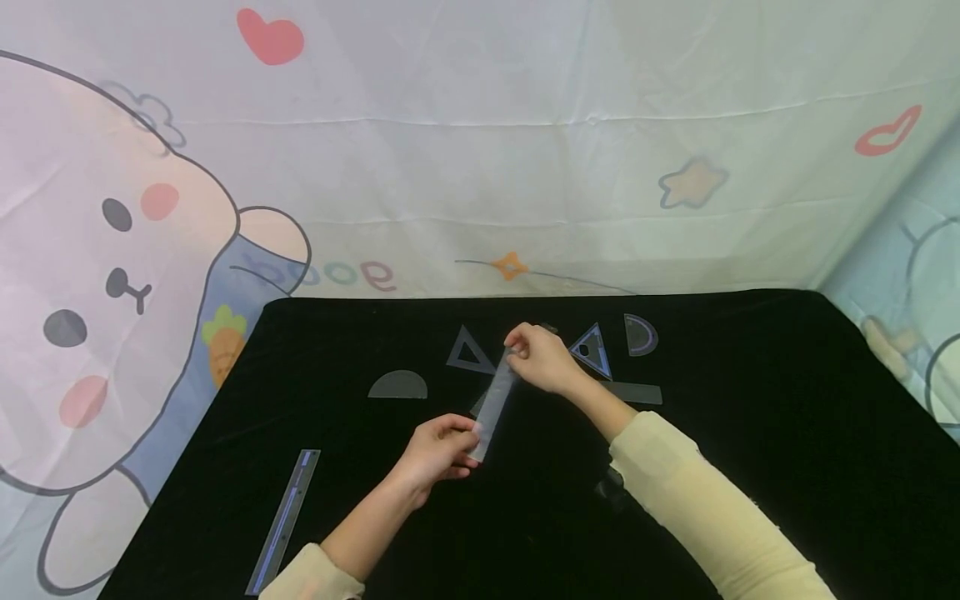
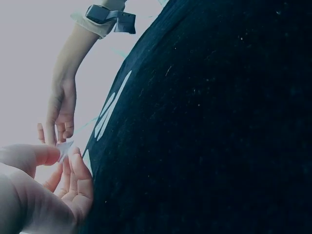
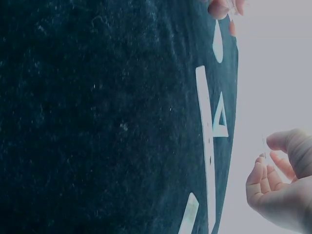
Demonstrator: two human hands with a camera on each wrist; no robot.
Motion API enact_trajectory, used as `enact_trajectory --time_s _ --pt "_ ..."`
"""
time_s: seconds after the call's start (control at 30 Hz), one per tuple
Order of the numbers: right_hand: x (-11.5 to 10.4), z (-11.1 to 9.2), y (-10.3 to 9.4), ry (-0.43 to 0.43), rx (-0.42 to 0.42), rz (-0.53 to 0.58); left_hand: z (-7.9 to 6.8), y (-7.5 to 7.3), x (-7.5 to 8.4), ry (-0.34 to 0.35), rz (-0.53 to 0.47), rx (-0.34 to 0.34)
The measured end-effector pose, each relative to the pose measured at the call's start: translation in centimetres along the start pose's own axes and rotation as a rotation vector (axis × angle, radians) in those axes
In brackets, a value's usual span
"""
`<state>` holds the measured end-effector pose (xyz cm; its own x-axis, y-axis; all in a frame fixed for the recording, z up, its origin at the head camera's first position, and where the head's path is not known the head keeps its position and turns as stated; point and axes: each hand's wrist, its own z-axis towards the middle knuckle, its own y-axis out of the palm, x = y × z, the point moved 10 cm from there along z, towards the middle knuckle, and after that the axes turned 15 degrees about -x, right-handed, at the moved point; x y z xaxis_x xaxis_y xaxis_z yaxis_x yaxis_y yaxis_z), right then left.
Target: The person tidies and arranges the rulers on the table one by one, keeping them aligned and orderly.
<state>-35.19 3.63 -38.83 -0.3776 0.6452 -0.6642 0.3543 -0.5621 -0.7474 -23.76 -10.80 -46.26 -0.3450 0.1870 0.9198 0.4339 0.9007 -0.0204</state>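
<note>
A pale, translucent strip (image 1: pixel 496 406), apparently a ruler, is held slantwise above the black surface (image 1: pixel 517 533). Its near end is pinched between thumb and fingers (image 1: pixel 454 422) of the left hand (image 1: pixel 435 454); its far end is pinched by the right hand (image 1: pixel 543 360), thumb and fingertips nearly together. A hollow triangle (image 1: pixel 468 366) and a plain protractor (image 1: pixel 398 385) are seen lying farther left. For sound handling, pressure is best kept light and even at both ends, so that flexing is avoided; before any lowering, clearance from the triangle should be checked.
</note>
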Motion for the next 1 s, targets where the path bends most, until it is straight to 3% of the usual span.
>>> enact_trajectory --time_s 0.43,0.83,1.0 --pt "-1.4 0.1 1.0 -0.025 -0.010 0.084 -0.7 -0.1 0.0 0.013 0.055 -0.072" --pt "-0.2 0.1 3.5 0.069 -0.106 0.612 -1.6 -1.2 -0.3 -0.002 0.073 -0.048" --pt "-0.1 0.3 4.6 0.109 -0.125 0.770 -2.1 -1.6 -0.2 0.006 0.077 -0.025"
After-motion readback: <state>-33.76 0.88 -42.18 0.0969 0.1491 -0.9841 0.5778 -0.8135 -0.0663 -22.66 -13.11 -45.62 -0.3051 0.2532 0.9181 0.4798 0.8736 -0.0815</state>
